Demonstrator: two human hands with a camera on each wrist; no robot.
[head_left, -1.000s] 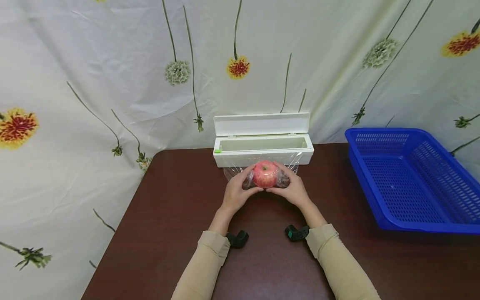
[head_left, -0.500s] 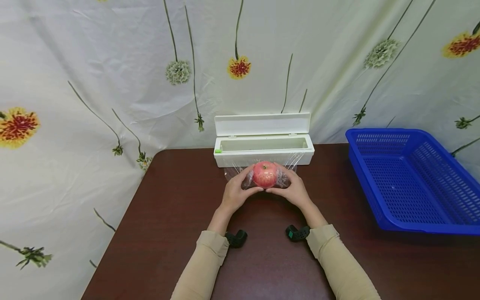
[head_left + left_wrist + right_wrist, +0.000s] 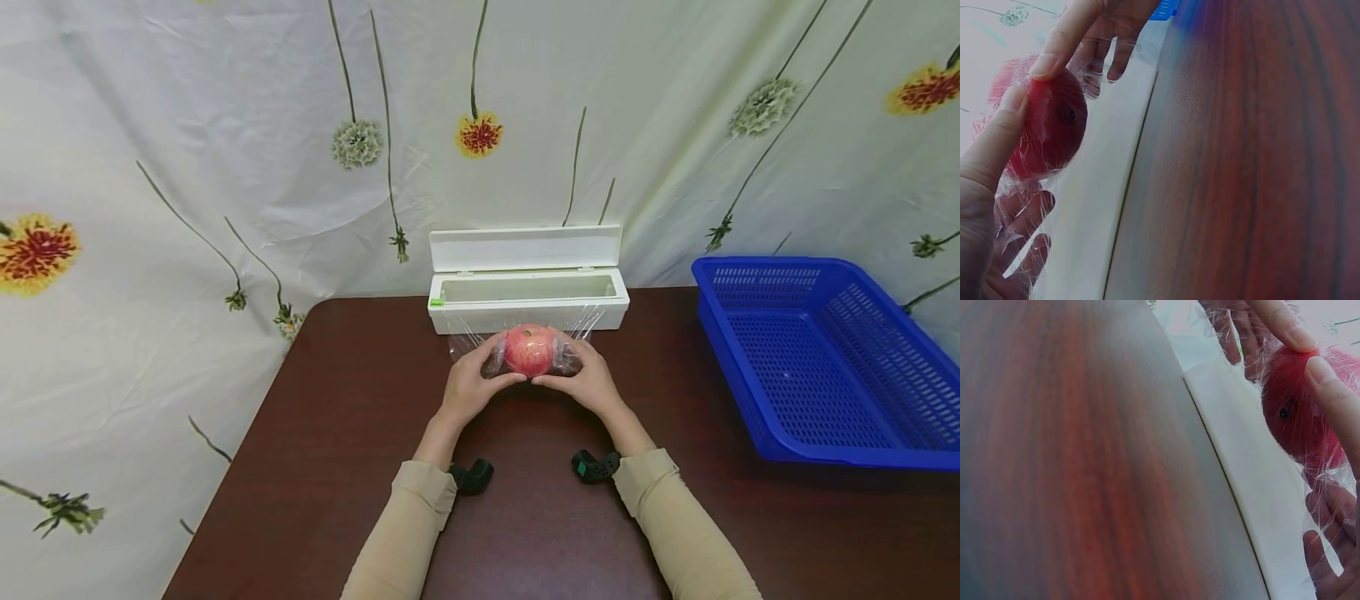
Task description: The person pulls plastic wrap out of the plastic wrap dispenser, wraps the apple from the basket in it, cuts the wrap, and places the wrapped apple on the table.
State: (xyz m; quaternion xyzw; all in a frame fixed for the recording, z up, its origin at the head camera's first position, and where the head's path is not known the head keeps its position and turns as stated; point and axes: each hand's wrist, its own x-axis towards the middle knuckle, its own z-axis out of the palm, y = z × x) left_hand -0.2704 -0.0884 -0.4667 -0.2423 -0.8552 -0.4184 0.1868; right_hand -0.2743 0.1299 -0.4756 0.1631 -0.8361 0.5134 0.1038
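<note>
Both hands hold a red apple (image 3: 529, 351) wrapped in clear plastic film (image 3: 567, 362), in front of a white cling film box (image 3: 525, 316). My left hand (image 3: 469, 380) grips its left side, thumb on the near face. From the right side my right hand (image 3: 588, 382) grips it the same way, the two thumb tips almost meeting. In the left wrist view both thumbs press on the apple (image 3: 1054, 125), and film covers the other fingers. The right wrist view shows film stretched round the apple (image 3: 1300, 412). Creased film fans out from the apple towards the box.
The box's white lid (image 3: 525, 249) stands raised at the back. A blue plastic basket (image 3: 765, 417) sits on the right of the dark brown table (image 3: 360, 433). Behind the table hangs a white flowered cloth (image 3: 270, 100).
Both hands stay almost in place round the apple. The apple has tipped slightly and sits a few pixels lower; the film at its sides has drawn in a little.
</note>
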